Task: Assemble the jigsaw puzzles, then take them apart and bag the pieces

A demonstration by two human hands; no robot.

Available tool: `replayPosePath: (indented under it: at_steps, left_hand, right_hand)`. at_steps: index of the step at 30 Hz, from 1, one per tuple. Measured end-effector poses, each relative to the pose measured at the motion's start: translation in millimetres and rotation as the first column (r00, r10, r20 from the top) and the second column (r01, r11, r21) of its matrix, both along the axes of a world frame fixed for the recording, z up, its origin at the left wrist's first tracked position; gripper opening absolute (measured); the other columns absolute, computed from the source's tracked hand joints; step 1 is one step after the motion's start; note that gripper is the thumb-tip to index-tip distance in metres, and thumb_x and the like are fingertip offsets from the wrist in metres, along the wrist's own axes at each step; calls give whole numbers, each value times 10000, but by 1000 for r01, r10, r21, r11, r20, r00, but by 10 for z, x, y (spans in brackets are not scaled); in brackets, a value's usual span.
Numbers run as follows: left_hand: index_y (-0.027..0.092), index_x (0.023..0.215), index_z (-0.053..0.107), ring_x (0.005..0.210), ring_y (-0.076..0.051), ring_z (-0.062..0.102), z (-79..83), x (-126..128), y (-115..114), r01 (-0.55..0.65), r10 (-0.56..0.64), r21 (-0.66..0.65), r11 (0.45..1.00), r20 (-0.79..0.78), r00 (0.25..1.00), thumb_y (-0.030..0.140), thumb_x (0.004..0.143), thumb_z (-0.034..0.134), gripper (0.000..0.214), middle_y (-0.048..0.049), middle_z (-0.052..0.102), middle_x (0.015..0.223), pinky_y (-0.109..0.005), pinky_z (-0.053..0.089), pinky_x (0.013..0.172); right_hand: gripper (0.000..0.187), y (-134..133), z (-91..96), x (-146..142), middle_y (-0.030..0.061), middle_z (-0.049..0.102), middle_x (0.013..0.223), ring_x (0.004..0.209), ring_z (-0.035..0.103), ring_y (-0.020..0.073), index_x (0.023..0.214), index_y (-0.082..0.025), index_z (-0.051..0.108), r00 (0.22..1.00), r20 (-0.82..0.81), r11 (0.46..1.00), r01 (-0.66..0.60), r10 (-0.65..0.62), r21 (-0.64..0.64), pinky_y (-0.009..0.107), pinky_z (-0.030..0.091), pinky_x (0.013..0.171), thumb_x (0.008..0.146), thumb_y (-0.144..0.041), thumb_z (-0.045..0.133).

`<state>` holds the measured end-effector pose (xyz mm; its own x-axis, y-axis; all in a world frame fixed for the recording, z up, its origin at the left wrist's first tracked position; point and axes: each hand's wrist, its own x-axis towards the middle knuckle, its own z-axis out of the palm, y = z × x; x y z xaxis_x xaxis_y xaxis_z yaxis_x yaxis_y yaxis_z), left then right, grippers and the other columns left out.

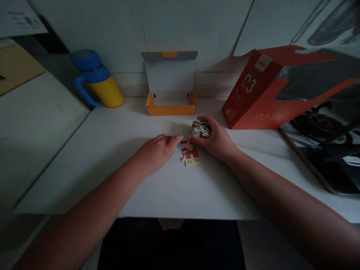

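Observation:
My right hand is closed around a stack of jigsaw puzzle pieces, thumb at the front and fingers at the back. Their printed faces show green, red and white. Just in front of that stack, a few joined puzzle pieces lie flat on the white table, brown and cream with a yellow-green lower edge. To their left is my left hand, its fingers curled in and its thumb side pointing at the stack. Whatever those curled fingers hold, if anything, is hidden.
Behind my hands stands an orange box with its lid raised. A blue and yellow flask is at the back left. On the right, a large red carton leans beside a dark stove. The white table ends close to my body.

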<state>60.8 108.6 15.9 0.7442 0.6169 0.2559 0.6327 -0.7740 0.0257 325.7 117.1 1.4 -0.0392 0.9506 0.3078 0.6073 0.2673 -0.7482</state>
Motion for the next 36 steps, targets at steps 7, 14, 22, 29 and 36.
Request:
replayPosePath:
  at_steps: [7, 14, 22, 29, 36]
  left_hand:
    - [250, 1502, 543, 1123, -258, 701, 50, 7, -54, 115, -115, -2, 993, -107, 988, 105, 1055, 532, 470, -102, 737, 1261, -401, 611, 947]
    - [154, 1325, 699, 1231, -289, 668, 2, 183, -186, 169, -169, -32, 985, -24, 985, 208, 1084, 560, 283, -140, 705, 1394, -478, 573, 1073]
    - [104, 1430, 627, 1257, -339, 632, 19, 284, -234, 125, -130, -131, 984, -28, 991, 549, 930, 812, 695, -178, 680, 1390, -478, 539, 1110]
    - [70, 1352, 676, 1254, -333, 637, -69, 323, -229, 163, -162, 3, 987, -121, 979, 363, 1050, 684, 421, -198, 668, 1397, -486, 539, 1122]
    - [98, 1289, 660, 1050, -282, 721, -62, 303, -176, 120, -116, 53, 991, -67, 991, 113, 1060, 524, 267, -162, 732, 1167, -434, 630, 923]
  right_hand:
    - [783, -5, 25, -15, 116, 774, 1197, 1022, 750, 318, 1378, -206, 616, 1000, -2, 1000, 14, -14, -9, 484, 605, 926, 729, -521, 921]
    - [777, 4, 14, -16, 109, 778, 1183, 1007, 749, 307, 1385, -206, 615, 1000, 2, 1000, 15, -15, -5, 468, 609, 912, 737, -514, 913]
    - [756, 4, 7, -18, 105, 775, 1185, 1019, 748, 306, 1373, -211, 624, 1000, 19, 1000, 17, -17, 20, 457, 604, 914, 746, -524, 907]
    - [767, 8, 31, -35, 111, 778, 1160, 998, 749, 311, 1355, -202, 631, 999, -6, 999, 37, -37, -2, 470, 604, 903, 721, -525, 915]
    - [785, 3, 33, -38, 117, 777, 1155, 996, 749, 310, 1365, -195, 626, 999, -11, 999, 35, -35, -8, 463, 601, 882, 720, -541, 911]
